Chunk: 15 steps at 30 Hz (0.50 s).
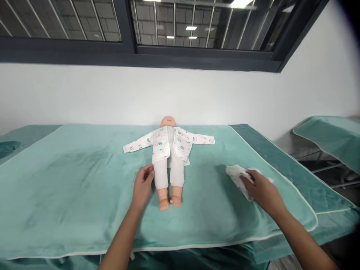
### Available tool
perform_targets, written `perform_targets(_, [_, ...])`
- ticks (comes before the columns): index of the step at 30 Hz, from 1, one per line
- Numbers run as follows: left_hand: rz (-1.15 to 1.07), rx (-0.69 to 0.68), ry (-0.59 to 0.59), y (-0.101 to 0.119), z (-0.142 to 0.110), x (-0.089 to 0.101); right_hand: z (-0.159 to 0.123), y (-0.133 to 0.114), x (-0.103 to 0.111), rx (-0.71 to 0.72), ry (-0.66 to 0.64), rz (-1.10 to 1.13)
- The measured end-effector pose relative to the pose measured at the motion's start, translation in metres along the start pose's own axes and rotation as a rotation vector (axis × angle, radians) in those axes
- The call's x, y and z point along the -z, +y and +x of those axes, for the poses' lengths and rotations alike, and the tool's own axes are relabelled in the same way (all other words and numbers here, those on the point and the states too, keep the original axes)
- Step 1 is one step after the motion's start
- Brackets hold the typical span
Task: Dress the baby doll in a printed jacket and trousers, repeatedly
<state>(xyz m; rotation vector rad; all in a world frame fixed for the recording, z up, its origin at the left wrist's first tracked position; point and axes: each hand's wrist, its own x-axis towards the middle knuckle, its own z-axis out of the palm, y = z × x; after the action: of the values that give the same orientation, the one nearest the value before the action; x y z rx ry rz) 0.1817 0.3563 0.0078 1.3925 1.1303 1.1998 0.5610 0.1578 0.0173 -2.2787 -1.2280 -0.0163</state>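
A baby doll [161, 174] lies on its back on a green blanket [84, 195], head toward the wall. It wears a white printed baby jacket [161, 144], unfastened down the front with both sleeves spread sideways; its lower legs and feet are bare. Beside the doll's hip, at the left of its thigh, is my left hand [143, 183], fingers loosely curled with a gap to the thumb; whether it touches the doll is unclear. Off to the right, my right hand [261, 189] grips a crumpled white printed cloth garment [237, 176] just over the blanket.
A white wall [112, 93] rises behind the bed, below a dark-framed window [202, 60] with metal bars. Another green-covered surface [334, 135] stands at the right, with metal framing beneath. The blanket's pale-edged front border [197, 246] runs near me.
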Motion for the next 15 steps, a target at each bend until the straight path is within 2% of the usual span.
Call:
perform_targets(2, [0.037, 0.012, -0.011, 0.002, -0.004, 0.0, -0.004, -0.043, -0.001, -0.049, -0.138, 0.276])
perform_targets(5, [0.092, 0.025, -0.024, 0.012, -0.019, 0.0, -0.013, -0.111, -0.002, -0.042, -0.254, 0.753])
perform_targets(8, [0.059, 0.018, -0.13, 0.031, -0.041, -0.002, -0.024, -0.164, -0.007, -0.012, -0.369, 1.148])
perform_targets(12, [-0.074, -0.054, -0.289, 0.054, -0.065, -0.004, -0.039, -0.206, -0.027, 0.003, -0.568, 1.41])
perform_targets(15, [-0.028, -0.095, -0.305, 0.063, -0.071, -0.002, -0.049, -0.223, -0.04, 0.036, -0.7, 1.425])
